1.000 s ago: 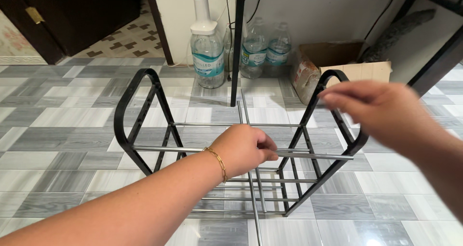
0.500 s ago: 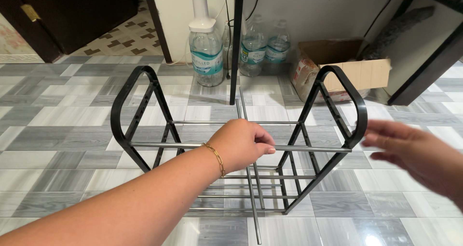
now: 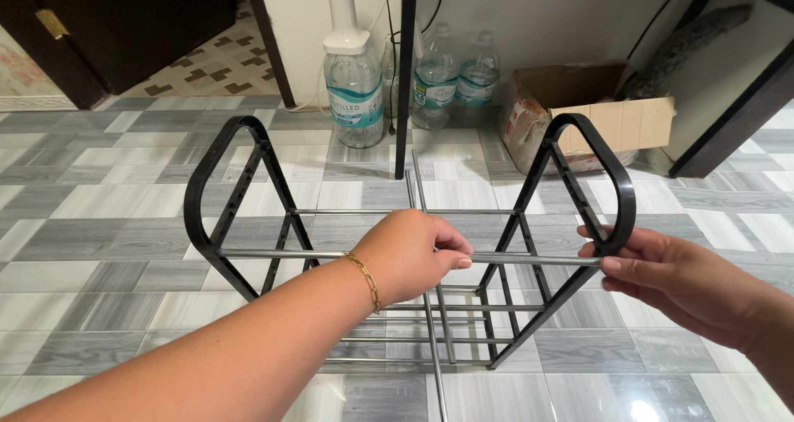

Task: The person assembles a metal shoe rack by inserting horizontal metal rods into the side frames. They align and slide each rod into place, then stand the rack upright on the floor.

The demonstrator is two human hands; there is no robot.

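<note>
On grey tiles, left hand (image 3: 411,254) gripping rod (image 3: 265,254)

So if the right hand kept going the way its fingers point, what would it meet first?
The right hand points left, fingertips already at the rack's right side frame where the rod ends. That frame comes first, though depth is unclear.

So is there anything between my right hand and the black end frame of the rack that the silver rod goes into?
Nothing visible does. The right hand is already at the right end frame, fingers against its lower edge where the silver rod ends. The left hand has a closed grip on the rod mid-span.
</note>
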